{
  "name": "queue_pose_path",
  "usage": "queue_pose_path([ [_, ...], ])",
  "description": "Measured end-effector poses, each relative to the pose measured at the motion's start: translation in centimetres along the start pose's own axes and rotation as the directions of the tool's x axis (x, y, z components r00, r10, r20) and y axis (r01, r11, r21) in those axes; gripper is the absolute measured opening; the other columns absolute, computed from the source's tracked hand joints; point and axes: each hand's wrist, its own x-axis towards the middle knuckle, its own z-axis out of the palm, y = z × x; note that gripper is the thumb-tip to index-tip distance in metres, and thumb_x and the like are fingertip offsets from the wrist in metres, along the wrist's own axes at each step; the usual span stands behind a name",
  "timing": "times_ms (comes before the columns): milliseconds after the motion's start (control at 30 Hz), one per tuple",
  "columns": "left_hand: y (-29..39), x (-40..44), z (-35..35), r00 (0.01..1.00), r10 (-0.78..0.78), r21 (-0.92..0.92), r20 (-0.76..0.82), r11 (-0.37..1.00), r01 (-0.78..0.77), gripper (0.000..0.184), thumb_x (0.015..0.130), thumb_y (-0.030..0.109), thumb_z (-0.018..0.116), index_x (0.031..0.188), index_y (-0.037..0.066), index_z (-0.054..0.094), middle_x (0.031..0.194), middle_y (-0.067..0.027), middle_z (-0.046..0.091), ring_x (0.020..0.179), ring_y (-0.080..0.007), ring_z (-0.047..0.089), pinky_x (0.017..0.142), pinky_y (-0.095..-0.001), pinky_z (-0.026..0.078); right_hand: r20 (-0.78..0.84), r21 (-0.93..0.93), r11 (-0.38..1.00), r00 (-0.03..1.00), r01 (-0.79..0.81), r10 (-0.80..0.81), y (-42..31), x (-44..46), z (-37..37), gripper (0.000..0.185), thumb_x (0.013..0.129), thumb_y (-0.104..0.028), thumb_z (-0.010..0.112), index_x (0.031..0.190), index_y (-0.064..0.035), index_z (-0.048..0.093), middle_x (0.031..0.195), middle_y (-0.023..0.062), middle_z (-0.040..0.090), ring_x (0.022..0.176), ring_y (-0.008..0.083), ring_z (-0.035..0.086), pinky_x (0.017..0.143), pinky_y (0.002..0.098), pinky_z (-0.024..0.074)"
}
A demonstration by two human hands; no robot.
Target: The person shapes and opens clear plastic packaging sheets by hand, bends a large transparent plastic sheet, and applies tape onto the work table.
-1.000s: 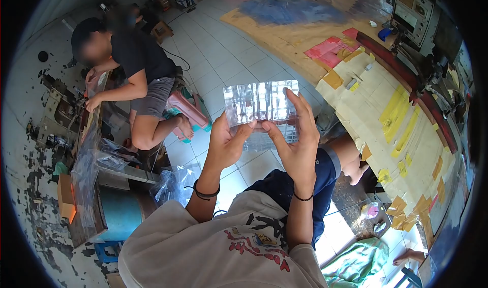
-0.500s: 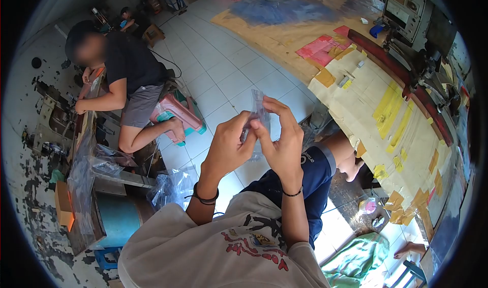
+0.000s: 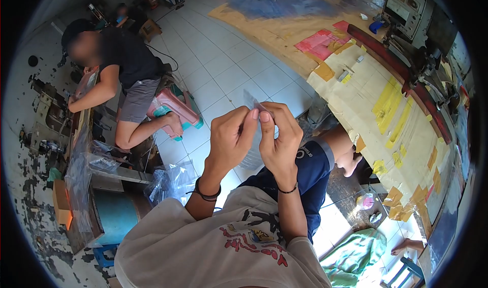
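Because the clear plastic piece (image 3: 250, 159) looks thin and limp, the left hand (image 3: 230, 138) and right hand (image 3: 281, 135) seem to steady it from both sides — thumbs and fingers clamped on it, a corner poking above, the rest hanging between them.

The floor (image 3: 211, 59) was pale tile, the left wall (image 3: 23, 115) was blotched dark, and bright light (image 3: 338, 232) fell at lower right

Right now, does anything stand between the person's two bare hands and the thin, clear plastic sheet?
Nothing visible does: the bare left hand and the bare right hand both pinch the thin, clear plastic sheet directly, near its upper end.
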Motion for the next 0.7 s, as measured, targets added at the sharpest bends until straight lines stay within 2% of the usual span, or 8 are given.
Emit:
queue_pose_path([
  [33, 0.3, -0.1, 0.1, 0.998, 0.051, 0.027, -0.022, 0.998, -0.050, 0.024, 0.096, 0.013, 0.057, 0.078, -0.002, 0.055, 0.062, -0.0098, 0.048, 0.050, -0.0202, 0.044, 0.048, -0.0309, 0.036, 0.003, 0.017, 1.000, 1.000, -0.014, 0.014, 0.0, -0.2, 0.0, 0.010, 0.092, -0.007, 0.061, 0.090, 0.0011, 0.066, 0.087, 0.0111, 0.068, 0.069, 0.0259, 0.066, 0.061, 0.0320, 0.0524],
  [133, 0.8, 0.1, 0.7, 0.997, 0.073, -0.097, -0.032, 0.992, -0.076, 0.023, 0.096, 0.011, 0.056, 0.078, -0.003, 0.053, 0.067, -0.0109, 0.050, 0.052, -0.0214, 0.046, 0.048, -0.0326, 0.036, -0.011, 0.004, 0.999, 0.998, -0.054, 0.054, -0.5, -0.3, -0.4, 0.011, 0.093, -0.007, 0.060, 0.087, 0.0016, 0.064, 0.084, 0.0118, 0.067, 0.062, 0.0241, 0.064, 0.056, 0.0317, 0.0498],
  [233, 1.1, 0.2, 0.6, 0.992, 0.127, -0.160, -0.003, 0.979, -0.126, 0.023, 0.096, 0.010, 0.054, 0.076, -0.002, 0.052, 0.066, -0.0105, 0.049, 0.052, -0.0220, 0.045, 0.048, -0.0328, 0.036, -0.067, -0.013, 1.000, 0.998, -0.017, 0.017, -0.9, -0.2, -0.9, 0.013, 0.094, -0.007, 0.059, 0.087, 0.0021, 0.064, 0.080, 0.0126, 0.066, 0.058, 0.0221, 0.062, 0.054, 0.0304, 0.0483],
  [333, 0.8, 0.0, 0.8, 0.984, 0.179, -0.195, -0.005, 0.965, -0.176, 0.025, 0.096, 0.010, 0.053, 0.074, -0.002, 0.050, 0.065, -0.0099, 0.046, 0.051, -0.0215, 0.043, 0.048, -0.0327, 0.035, -0.074, 0.055, 0.996, 0.995, -0.067, 0.071, -1.2, -0.1, -1.4, 0.015, 0.095, -0.008, 0.058, 0.086, 0.0030, 0.063, 0.076, 0.0128, 0.065, 0.056, 0.0197, 0.061, 0.053, 0.0293, 0.0470],
  [433, 1.0, -0.2, 1.0, 0.986, 0.167, -0.237, -0.002, 0.958, -0.163, 0.027, 0.096, 0.011, 0.052, 0.072, -0.001, 0.048, 0.064, -0.0089, 0.043, 0.051, -0.0204, 0.041, 0.048, -0.0327, 0.034, -0.036, 0.099, 0.984, 0.987, -0.151, 0.155, -1.6, -0.2, -2.1, 0.018, 0.096, -0.009, 0.057, 0.086, 0.0040, 0.063, 0.075, 0.0133, 0.065, 0.055, 0.0183, 0.060, 0.052, 0.0286, 0.0459],
  [633, 0.5, -1.0, 1.4, 0.981, 0.172, -0.304, -0.088, 0.933, -0.191, 0.034, 0.098, 0.016, 0.050, 0.069, -0.002, 0.045, 0.062, -0.0083, 0.040, 0.050, -0.0189, 0.037, 0.047, -0.0334, 0.030, -0.039, 0.185, 0.949, 0.963, -0.255, 0.266, -2.0, -0.6, -2.1, 0.021, 0.098, -0.012, 0.056, 0.085, 0.0038, 0.062, 0.065, 0.0087, 0.060, 0.055, 0.0102, 0.054, 0.052, 0.0254, 0.0424],
  [700, 1.0, -1.2, 1.5, 0.980, 0.156, -0.321, -0.121, 0.928, -0.188, 0.035, 0.098, 0.017, 0.049, 0.069, -0.002, 0.045, 0.062, -0.0080, 0.039, 0.050, -0.0181, 0.036, 0.047, -0.0334, 0.029, -0.044, 0.185, 0.954, 0.968, -0.234, 0.246, -2.1, -0.6, -2.1, 0.022, 0.099, -0.012, 0.056, 0.085, 0.0037, 0.062, 0.063, 0.0072, 0.059, 0.055, 0.0085, 0.052, 0.052, 0.0247, 0.0415],
])
